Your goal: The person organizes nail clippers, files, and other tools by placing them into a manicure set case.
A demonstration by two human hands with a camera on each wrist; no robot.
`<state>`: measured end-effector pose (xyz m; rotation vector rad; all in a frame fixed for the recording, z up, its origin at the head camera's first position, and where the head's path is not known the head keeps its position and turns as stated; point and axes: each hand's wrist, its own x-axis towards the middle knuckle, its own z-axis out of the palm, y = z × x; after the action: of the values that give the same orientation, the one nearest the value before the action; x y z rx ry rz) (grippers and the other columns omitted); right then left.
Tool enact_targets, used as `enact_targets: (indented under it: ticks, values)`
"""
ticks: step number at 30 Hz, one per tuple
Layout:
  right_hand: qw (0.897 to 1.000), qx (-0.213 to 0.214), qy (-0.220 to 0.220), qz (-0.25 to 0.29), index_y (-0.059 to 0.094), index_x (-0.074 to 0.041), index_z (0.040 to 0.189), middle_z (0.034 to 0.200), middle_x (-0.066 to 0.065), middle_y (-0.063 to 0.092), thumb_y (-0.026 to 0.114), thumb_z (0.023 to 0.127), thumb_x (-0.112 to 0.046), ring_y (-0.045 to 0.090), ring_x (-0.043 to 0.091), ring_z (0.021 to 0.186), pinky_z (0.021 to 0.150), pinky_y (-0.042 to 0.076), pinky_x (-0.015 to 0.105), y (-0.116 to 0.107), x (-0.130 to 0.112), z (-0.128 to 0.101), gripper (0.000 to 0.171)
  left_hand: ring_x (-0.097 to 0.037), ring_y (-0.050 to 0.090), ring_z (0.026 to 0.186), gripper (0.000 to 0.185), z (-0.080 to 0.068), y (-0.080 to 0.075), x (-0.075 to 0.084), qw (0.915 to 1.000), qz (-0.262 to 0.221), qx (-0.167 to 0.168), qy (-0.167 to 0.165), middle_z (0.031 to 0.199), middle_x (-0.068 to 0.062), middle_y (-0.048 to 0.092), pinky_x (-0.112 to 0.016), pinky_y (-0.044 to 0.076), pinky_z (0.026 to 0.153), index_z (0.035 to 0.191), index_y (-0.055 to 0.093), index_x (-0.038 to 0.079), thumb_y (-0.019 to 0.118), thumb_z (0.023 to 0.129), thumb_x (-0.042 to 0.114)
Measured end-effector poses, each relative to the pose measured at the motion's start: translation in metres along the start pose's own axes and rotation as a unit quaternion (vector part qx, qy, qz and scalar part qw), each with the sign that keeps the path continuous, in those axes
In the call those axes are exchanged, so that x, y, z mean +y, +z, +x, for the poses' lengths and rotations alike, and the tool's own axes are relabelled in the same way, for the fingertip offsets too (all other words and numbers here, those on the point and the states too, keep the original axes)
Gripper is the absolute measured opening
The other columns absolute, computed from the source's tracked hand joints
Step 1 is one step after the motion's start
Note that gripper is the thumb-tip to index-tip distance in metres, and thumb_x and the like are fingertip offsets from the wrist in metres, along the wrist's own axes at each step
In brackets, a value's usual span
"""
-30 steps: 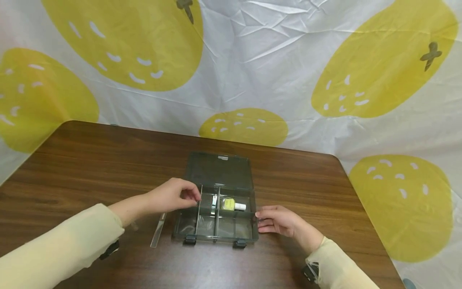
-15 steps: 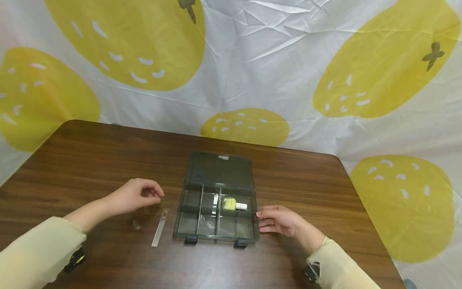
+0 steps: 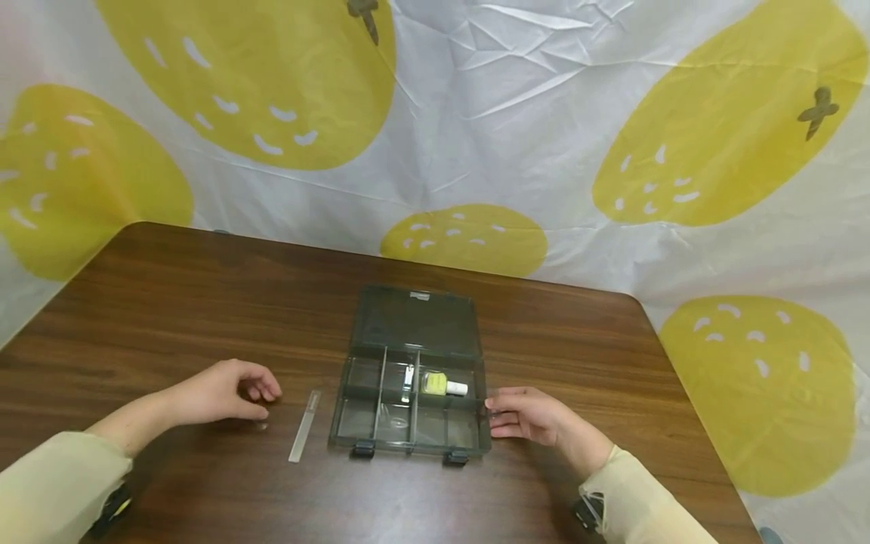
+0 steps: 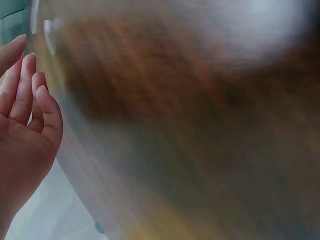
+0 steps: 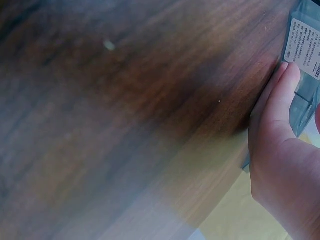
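A dark see-through organiser box [image 3: 360, 412] lies on the wooden table [image 3: 204, 302] with its lid [image 3: 414, 321] open flat behind it. Its compartments hold a nail clipper [image 3: 406, 379] and a yellow polish bottle [image 3: 435, 384]. My right hand [image 3: 526, 414] rests with straight fingers against the box's right wall; the right wrist view shows this hand [image 5: 280, 150] along the box [image 5: 305, 40]. My left hand [image 3: 227, 391] hovers low over the table left of the box, its fingers loosely curled and holding nothing [image 4: 25, 120]. A tiny clear piece [image 3: 261, 427] lies just under its fingertips.
A clear flat strip [image 3: 304, 427] lies on the table between my left hand and the box. A white sheet with yellow fruit prints [image 3: 476, 136] hangs behind the table. The table's right edge [image 3: 680, 393] runs close to my right arm.
My left hand has drawn back from the box's left compartment, moving left and down to the table near the tiny clear piece. My right hand has stayed against the box.
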<state>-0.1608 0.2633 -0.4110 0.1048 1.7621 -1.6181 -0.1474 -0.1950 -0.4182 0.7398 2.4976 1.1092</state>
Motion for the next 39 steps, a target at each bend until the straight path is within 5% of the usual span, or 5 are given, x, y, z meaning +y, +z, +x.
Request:
enact_targets:
  ticks: [9,21,34,39]
  values:
    - [1.000,-0.007,-0.003,-0.002,0.052,-0.003,0.105,0.083,-0.005,0.062,0.054,0.090,-0.010,0.063,0.008,0.076,0.078,0.054,0.026,-0.002,0.000,-0.003,0.017,0.003,0.047,0.078,0.027,-0.009,0.013,-0.006,0.9993,0.029,0.009,0.023,0.088,0.010,0.061,-0.020,0.043,0.069,0.092,0.066,0.014,0.078,0.073,0.029]
    - [1.000,-0.008,-0.004,-0.003,0.056,-0.008,0.099,0.083,-0.004,0.062,0.053,0.090,-0.010,0.063,0.009,0.077,0.079,0.054,0.027,-0.002,0.000,-0.003,0.010,0.006,0.047,0.072,0.008,-0.009,0.018,-0.012,0.9913,0.082,0.065,0.080,0.079,0.013,0.058,-0.019,0.045,0.063,0.083,0.065,0.016,0.071,0.080,0.013]
    - [1.000,-0.009,-0.008,0.003,0.056,-0.009,0.098,0.083,-0.004,0.063,0.053,0.090,-0.009,0.063,0.009,0.077,0.078,0.054,0.026,-0.002,0.001,-0.002,0.009,-0.006,0.060,0.070,0.006,-0.003,0.018,-0.006,0.9625,0.215,0.151,0.067,0.079,0.005,0.066,-0.023,0.050,0.061,0.082,0.069,0.009,0.070,0.080,0.004]
    - [1.000,-0.007,-0.008,-0.001,0.052,-0.001,0.108,0.084,-0.005,0.063,0.053,0.090,-0.010,0.063,0.008,0.076,0.078,0.054,0.027,-0.002,0.002,-0.002,0.020,-0.002,0.056,0.067,0.006,0.001,0.015,-0.002,0.9610,0.214,0.162,0.066,0.076,0.005,0.066,-0.023,0.048,0.059,0.080,0.069,0.009,0.070,0.079,0.003]
